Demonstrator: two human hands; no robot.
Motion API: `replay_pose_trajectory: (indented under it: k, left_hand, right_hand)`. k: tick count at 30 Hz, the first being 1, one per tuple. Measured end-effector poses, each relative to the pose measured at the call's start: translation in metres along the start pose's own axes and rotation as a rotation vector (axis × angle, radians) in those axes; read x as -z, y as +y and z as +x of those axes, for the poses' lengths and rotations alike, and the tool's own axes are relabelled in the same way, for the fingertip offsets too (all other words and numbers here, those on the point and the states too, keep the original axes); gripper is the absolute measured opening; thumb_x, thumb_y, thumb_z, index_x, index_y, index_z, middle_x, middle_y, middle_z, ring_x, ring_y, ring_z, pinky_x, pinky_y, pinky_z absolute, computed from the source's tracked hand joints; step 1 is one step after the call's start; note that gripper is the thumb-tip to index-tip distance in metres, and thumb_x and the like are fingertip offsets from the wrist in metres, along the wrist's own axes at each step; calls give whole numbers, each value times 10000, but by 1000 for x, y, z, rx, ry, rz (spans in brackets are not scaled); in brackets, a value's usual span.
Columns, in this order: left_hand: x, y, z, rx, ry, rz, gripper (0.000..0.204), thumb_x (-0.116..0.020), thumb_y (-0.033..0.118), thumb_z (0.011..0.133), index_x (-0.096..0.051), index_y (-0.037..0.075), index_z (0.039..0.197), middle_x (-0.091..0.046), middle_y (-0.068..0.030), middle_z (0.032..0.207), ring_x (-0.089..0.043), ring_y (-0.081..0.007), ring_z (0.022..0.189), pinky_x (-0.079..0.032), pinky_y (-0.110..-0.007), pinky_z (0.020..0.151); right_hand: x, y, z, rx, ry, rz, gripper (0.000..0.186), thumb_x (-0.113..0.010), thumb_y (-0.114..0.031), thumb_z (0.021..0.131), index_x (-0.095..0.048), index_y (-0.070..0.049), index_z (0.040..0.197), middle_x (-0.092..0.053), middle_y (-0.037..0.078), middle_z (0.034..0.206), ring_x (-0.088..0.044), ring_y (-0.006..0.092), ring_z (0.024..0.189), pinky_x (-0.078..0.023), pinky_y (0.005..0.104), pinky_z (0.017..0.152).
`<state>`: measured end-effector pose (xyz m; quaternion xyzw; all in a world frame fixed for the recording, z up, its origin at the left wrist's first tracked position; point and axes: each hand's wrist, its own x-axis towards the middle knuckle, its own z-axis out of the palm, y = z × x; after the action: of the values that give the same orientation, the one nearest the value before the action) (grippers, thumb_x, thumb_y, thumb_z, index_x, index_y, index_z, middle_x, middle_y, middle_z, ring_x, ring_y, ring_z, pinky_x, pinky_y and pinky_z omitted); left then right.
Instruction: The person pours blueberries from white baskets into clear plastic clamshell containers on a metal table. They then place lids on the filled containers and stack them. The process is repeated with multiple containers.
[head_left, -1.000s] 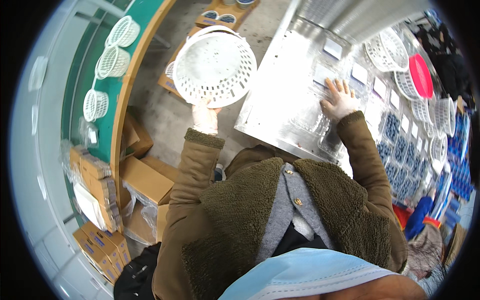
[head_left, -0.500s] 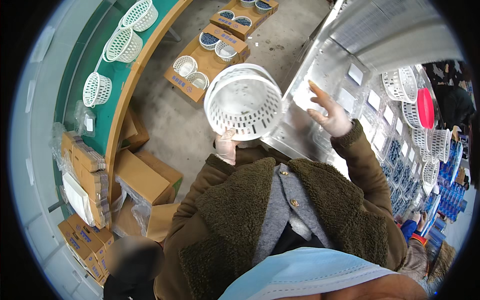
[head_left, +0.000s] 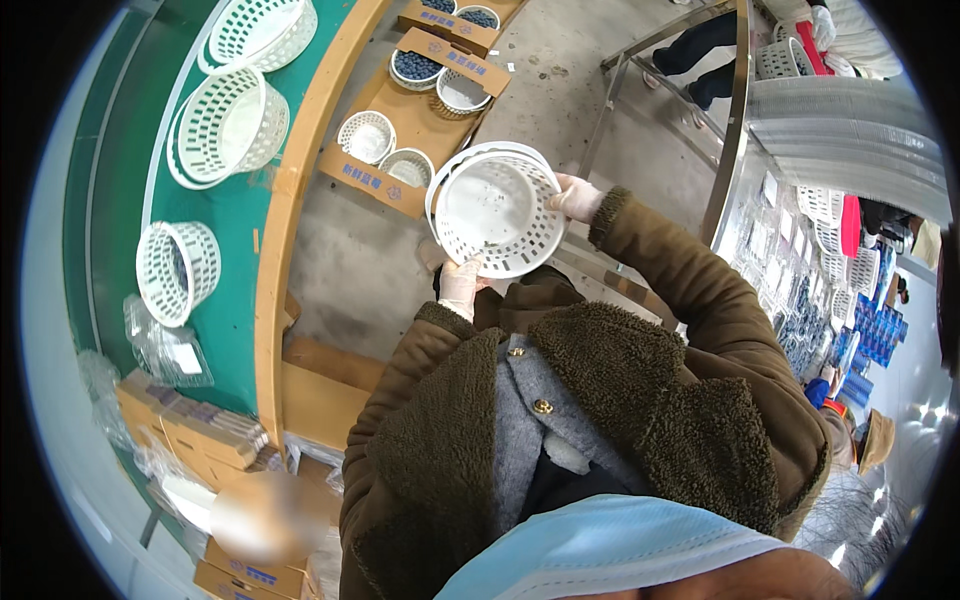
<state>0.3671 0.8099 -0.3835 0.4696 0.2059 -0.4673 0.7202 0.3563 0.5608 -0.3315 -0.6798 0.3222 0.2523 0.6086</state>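
Both hands hold one white slotted basket (head_left: 497, 212) in front of the chest, its open mouth tilted up toward the camera: the left hand (head_left: 459, 284) pinches the near rim from below, thumb over the edge, and the right hand (head_left: 576, 197) closes on the far rim at the upper right. The basket looks empty, though a second rim showing behind it suggests two may be nested (hard to be sure from this angle). To handle it well, I would judge that an even grip on opposite sides of the rim, as here, keeps the thin plastic from flexing, and that keeping it level matters once anything goes inside. On the green table (head_left: 120, 180) to the left stand three more white baskets (head_left: 230, 125), well apart from the hands, with a clear plastic bag (head_left: 165, 345) beside the nearest. Below the wooden table edge, an open brown cardboard tray (head_left: 400, 120) on the floor holds small round tubs, one filled with dark berries (head_left: 418, 66); its flaps carry blue print. Flat brown cartons (head_left: 190, 430) with pale labels are stacked at lower left. At right, a metal frame (head_left: 735, 130) and a shelf of blue-and-white packets (head_left: 870, 335) sit near other baskets.
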Motion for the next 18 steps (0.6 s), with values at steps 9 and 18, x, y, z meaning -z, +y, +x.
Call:
replay_pose_trajectory:
  k: [9, 18]
  left_hand:
    - [25, 49, 76, 117, 185, 127, 626, -558, 151, 855, -186, 213, 1354, -428, -110, 1236, -623, -251, 688, -514, -279, 516]
    - [43, 66, 161, 161, 281, 53, 447, -488, 39, 817, -374, 47, 1249, -526, -162, 1124, -621, -258, 846, -550, -352, 643]
  right_hand:
    - [-7, 40, 146, -185, 143, 89, 343, -535, -24, 738, -584, -67, 1074, -645, 75, 842, -626, 182, 644, -499, 310, 487]
    - [-16, 36, 218, -1, -216, 217, 290, -607, -19, 745, -628, -75, 1028, -651, 65, 878, -602, 170, 790, -491, 304, 711]
